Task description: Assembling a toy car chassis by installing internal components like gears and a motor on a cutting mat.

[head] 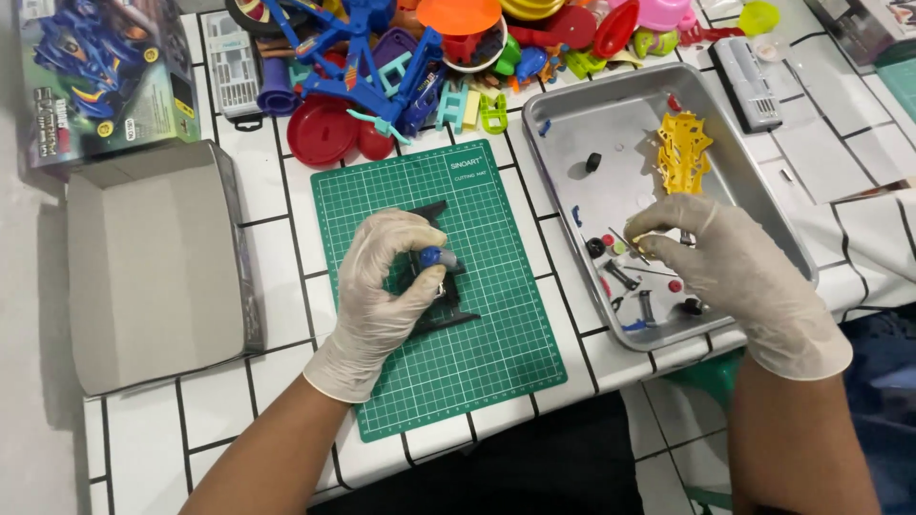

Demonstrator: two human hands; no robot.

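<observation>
**Two gloved hands over mat and tray**

Two hands in pale gloves, low in view above a white tiled table [219,420]. Left hand [386,286] pressed down on a black toy car chassis [447,315], fingers curled over it, thumb and forefinger closed near a small blue part [437,256] on top. Chassis flat on a green cutting mat [477,362], near the mat's middle. Right hand [730,272] over the near side of a metal tray [572,124], fingertips pinched together on something thin; too small to tell what. Just beside those fingertips, in the tray: small black wheels [595,247], red and green bits, thin metal pins. Farther back in the tray, a yellow plastic frame [683,153] and one black ring [593,161]. Left of the mat, an open grey cardboard box lid [153,267]. Beyond it, a blue printed toy box [100,72]. Along the far edge, a heap of bright plastic toys [420,57], red discs [322,132] nearest the mat.
</observation>
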